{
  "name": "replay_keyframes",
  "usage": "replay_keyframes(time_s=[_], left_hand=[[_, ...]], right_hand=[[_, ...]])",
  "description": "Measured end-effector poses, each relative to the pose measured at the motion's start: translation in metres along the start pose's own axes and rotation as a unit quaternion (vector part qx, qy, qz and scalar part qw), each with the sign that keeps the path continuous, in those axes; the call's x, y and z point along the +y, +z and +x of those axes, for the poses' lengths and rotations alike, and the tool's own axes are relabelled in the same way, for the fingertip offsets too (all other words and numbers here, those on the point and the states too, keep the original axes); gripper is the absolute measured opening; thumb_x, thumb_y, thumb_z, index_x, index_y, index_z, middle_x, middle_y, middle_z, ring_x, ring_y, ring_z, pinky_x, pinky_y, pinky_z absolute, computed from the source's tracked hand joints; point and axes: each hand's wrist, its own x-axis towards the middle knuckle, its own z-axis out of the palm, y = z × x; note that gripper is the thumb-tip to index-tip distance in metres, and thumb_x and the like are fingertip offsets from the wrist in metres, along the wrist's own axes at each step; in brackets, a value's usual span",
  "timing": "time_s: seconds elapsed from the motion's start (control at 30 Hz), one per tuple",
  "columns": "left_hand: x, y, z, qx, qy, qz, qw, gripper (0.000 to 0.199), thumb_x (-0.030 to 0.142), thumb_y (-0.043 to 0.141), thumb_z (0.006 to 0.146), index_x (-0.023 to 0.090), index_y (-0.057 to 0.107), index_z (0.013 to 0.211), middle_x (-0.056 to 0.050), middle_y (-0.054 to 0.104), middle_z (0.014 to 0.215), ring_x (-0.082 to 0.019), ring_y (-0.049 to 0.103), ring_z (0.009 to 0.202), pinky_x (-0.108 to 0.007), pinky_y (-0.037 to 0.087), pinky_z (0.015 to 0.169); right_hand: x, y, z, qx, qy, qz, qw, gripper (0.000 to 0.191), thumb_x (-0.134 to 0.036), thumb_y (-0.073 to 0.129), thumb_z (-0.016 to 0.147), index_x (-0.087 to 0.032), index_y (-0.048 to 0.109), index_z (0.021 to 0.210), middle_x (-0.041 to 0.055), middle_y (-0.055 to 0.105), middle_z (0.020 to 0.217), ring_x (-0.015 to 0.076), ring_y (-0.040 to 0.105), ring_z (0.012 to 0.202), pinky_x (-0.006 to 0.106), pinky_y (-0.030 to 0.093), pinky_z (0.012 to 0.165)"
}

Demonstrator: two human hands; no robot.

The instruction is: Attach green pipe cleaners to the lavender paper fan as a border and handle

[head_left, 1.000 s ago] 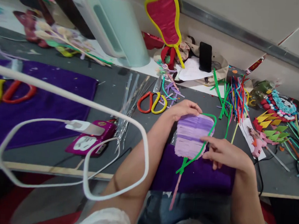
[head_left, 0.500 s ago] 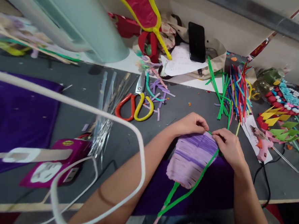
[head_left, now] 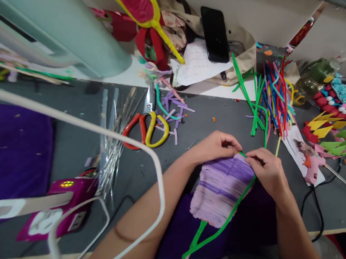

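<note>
A purple and lilac petal-shaped piece (head_left: 222,189) of fuzzy pipe cleaners lies tilted over my lap at the table's front edge. A green pipe cleaner (head_left: 234,210) runs down its right side and meets a green stem (head_left: 197,236) below. At the piece's top edge my left hand (head_left: 217,147) pinches the green pipe cleaner, thumb and fingers closed. My right hand (head_left: 267,166) grips the same green strand a short way to the right. Only a short length of green shows between the fingertips.
Scissors (head_left: 146,130) with red and yellow handles lie beside purple offcuts (head_left: 174,106). Colourful pipe cleaners (head_left: 276,98), a pink glue gun (head_left: 314,165) and its cable are at right. A white cable (head_left: 102,131) loops across the left foreground near a magenta box (head_left: 66,201). A phone (head_left: 214,34) rests at the back.
My view has shifted a little, so the table things sit lower or further left. Both hands keep their pinch at the petal piece's top edge, with only slight finger movement.
</note>
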Motion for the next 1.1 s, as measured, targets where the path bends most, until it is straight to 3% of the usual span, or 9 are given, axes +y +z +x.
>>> replay_keyframes(time_s=[0.13,0.47,0.73,1.1], left_hand=[[0.004,0.001,-0.002,0.008,0.022,0.016,1.0,0.014,0.02,0.067,0.067,0.016,0.076,0.077,-0.004,0.07,0.079,-0.014,0.06,0.069,-0.023,0.045,0.064],[0.007,0.004,-0.005,0.014,-0.001,0.015,1.0,0.015,0.029,0.07,0.07,0.015,0.072,0.074,-0.003,0.067,0.067,-0.012,0.055,0.061,-0.023,0.041,0.058],[0.012,0.002,-0.011,0.027,-0.001,-0.003,1.0,0.016,0.031,0.072,0.069,0.015,0.069,0.072,-0.002,0.063,0.066,-0.011,0.053,0.058,-0.022,0.039,0.056],[0.019,-0.004,-0.015,0.013,0.021,-0.015,1.0,0.019,0.028,0.07,0.07,0.016,0.071,0.085,-0.006,0.07,0.081,-0.016,0.062,0.072,-0.024,0.046,0.064]], right_hand=[[-0.004,-0.001,0.0,0.007,-0.022,-0.01,1.0,0.014,-0.02,0.059,0.086,-0.024,0.073,0.085,0.0021,0.067,0.083,0.0163,0.063,0.078,0.026,0.047,0.071],[-0.008,-0.001,0.0,0.0,-0.023,0.001,1.0,0.015,-0.021,0.06,0.086,-0.026,0.074,0.085,0.0022,0.065,0.08,0.0158,0.061,0.074,0.027,0.048,0.07],[-0.006,-0.01,0.0,-0.049,0.025,0.082,0.995,0.017,-0.026,0.059,0.086,-0.024,0.075,0.089,0.0019,0.072,0.086,0.0167,0.065,0.079,0.027,0.048,0.069],[-0.006,-0.005,-0.003,-0.027,0.067,0.13,0.989,0.017,-0.031,0.063,0.08,-0.02,0.075,0.082,0.0007,0.067,0.068,0.0129,0.055,0.059,0.022,0.04,0.05]])
